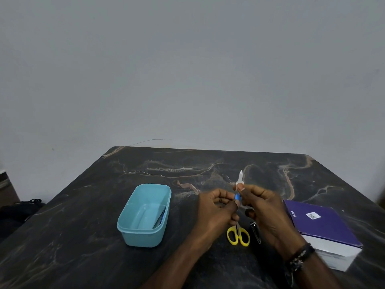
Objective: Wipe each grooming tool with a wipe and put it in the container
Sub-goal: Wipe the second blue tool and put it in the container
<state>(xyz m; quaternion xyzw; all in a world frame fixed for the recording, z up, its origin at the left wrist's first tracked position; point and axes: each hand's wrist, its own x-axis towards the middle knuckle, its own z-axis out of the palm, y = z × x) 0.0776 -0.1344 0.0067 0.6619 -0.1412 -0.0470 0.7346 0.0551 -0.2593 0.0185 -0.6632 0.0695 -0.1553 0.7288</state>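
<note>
Both hands raised above the table (83, 236), meeting near its middle, forearms entering from the near edge. Left hand (216, 207): fingers curled inward, thumb and fingertips closing on the lower end of a small blue tool (237, 197). Right hand (264, 207): fingers curled, thumb and forefinger pinching a white wipe (240, 178) against the upper part of the same tool; the wipe's tip sticks up past the fingertips. Dark beaded bracelets (300, 257) on the right wrist.

Tool mostly covered by fingers and wipe; only a short blue section shows, type cannot be told.

Light blue container (145, 232) stands on the table left of the hands, toward the near edge, open top. One slim item (161, 217) leans against its right inner wall; dark with a blue edge, identity unclear.

Yellow-handled scissors (238, 235) lie flat under the hands, blades hidden behind the left hand. Nail clipper (255, 231) lies just right of the scissors, partly hidden by the right hand.

Purple-topped box (325, 228) sits at the right edge of the table, near side; label print too small to read.

Dark bag-like object (20, 209) off the table at far left, cut off by the frame.
</note>
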